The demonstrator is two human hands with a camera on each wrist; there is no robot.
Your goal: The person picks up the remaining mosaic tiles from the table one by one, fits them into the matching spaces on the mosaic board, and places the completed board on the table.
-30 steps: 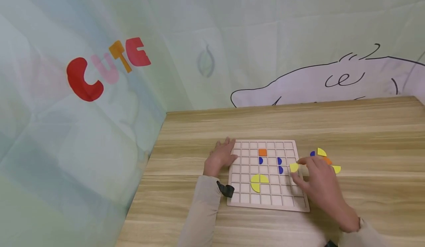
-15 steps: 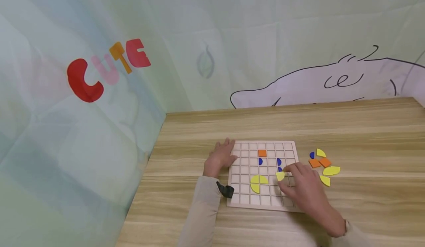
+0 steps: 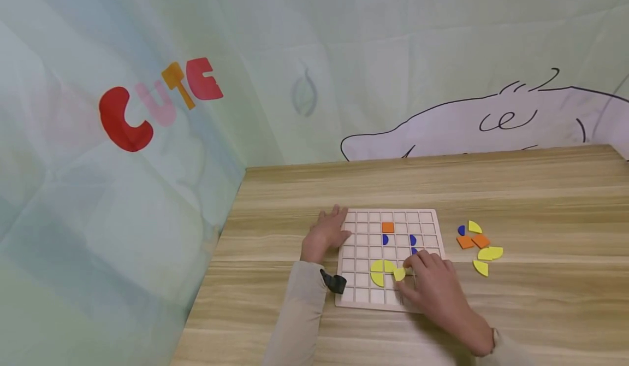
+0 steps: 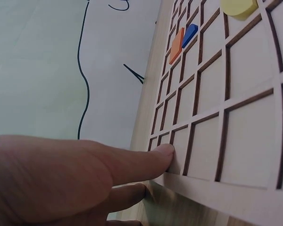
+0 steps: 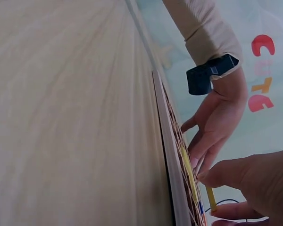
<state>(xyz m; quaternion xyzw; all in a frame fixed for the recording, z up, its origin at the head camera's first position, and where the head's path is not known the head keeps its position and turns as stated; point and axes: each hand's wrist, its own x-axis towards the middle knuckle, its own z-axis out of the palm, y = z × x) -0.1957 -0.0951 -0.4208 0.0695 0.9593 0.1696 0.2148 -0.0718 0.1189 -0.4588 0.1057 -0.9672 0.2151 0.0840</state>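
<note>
A pale wooden grid board (image 3: 390,306) lies flat on the table. My right hand (image 3: 437,287) pinches a yellow quarter-circle tile (image 3: 399,274) between thumb and fingers. In the right wrist view that tile (image 5: 211,199) is seen edge-on, just off the grid. Beneath and left of it, several yellow quarter-circle tiles (image 3: 377,279) sit together in neighbouring cells. My left hand (image 3: 325,236) rests at the board's left edge with fingers extended. In the left wrist view its thumb (image 4: 146,162) lies on the board's border. My right fingers partly cover a blue half-round tile (image 3: 414,251).
Elsewhere in the grid are an orange square tile (image 3: 388,228) and blue half-round tiles (image 3: 385,240). Right of the board lie loose orange tiles (image 3: 481,240), yellow tiles (image 3: 474,226) and a blue one (image 3: 461,230). A printed cloth (image 3: 295,82) hangs behind the table.
My right hand has carried the yellow quarter-circle tile leftward and nearer me, from the board's right edge to beside the yellow group. My left hand stays in place.
</note>
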